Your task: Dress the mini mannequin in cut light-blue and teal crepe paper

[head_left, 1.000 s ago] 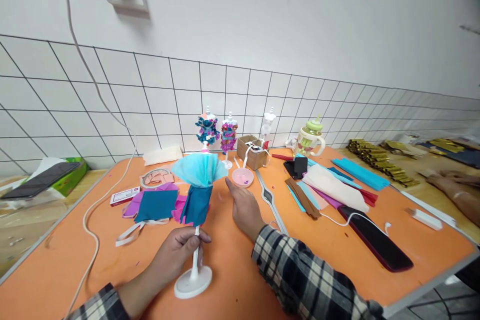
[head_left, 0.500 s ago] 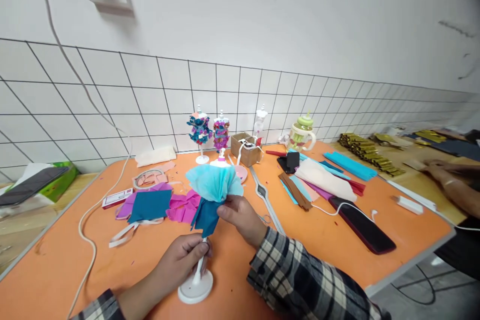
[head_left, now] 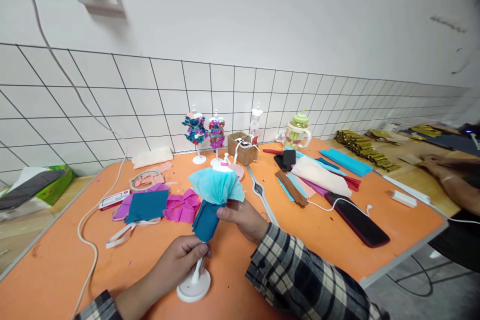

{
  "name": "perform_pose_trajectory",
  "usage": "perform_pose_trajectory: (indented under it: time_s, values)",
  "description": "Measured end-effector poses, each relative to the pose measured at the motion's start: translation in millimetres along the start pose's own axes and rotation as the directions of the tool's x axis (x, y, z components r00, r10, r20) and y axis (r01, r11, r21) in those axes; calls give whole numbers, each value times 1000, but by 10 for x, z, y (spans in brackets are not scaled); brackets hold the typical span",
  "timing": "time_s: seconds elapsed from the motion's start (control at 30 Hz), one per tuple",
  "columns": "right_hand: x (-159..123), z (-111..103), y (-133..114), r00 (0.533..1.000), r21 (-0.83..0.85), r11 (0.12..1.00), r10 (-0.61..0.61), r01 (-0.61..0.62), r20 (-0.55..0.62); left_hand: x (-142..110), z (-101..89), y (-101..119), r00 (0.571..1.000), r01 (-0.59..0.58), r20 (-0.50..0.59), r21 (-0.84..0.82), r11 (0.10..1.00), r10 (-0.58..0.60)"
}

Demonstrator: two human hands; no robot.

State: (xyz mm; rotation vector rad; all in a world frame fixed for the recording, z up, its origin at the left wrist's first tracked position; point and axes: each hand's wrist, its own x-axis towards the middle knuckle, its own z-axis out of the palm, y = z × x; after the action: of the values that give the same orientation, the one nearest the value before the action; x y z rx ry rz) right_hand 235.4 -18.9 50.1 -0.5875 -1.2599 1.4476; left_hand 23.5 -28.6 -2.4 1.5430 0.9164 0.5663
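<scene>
Between my hands stands a small white dress form (head_left: 194,286) on a round base, tilted a little. A light blue crepe paper ruffle (head_left: 215,185) fans out around its upper part, above a dark teal paper skirt (head_left: 206,221). My left hand (head_left: 187,256) is closed around the thin white stem below the skirt. At the skirt's right side, my right hand (head_left: 243,217) pinches the teal paper just under the ruffle; its fingertips are partly hidden behind the paper. Left of the form lie a teal paper square (head_left: 147,206) and crumpled magenta paper (head_left: 182,206).
Two decorated dress forms (head_left: 195,132), a bare white one (head_left: 256,121), a cardboard box (head_left: 243,149) and a green-lidded bottle (head_left: 298,131) stand along the wall. To the right lie paper strips (head_left: 290,187) and a dark phone (head_left: 357,220). A co-worker's hands (head_left: 438,166) show at far right.
The view has shifted slightly. The dress form leans a bit differently, and the teal skirt now sits smoother around it. Both hands keep their holds.
</scene>
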Motion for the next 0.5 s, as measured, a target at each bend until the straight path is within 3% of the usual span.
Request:
perform_pose_trajectory:
  time_s: [0.17, 0.27, 0.37, 0.43, 0.5]
  values:
    - [-5, -12, -42, 996, -33, 999, 45, -43, 82, -3, 44, 53, 999, -16, -50, 96, 995, 21]
    - [-24, -11, -29, 991, -22, 993, 120, -119, 60, -42, -25, 97, 995, -83, 79, 220, 972, 67]
    - [-48, -22, -11, 987, 15, 993, 111, -114, 117, -101, -321, 196, 971, -52, 239, 299, 953, -22]
    - [-34, -20, -18, 981, 18, 995, 98, -102, 167, -137, -569, 335, 979, 28, 188, 276, 961, -82]
    - [31, 10, -61, 981, -7, 997, 83, -83, 175, -154, -728, 540, 993, -7, 120, 164, 986, -13]
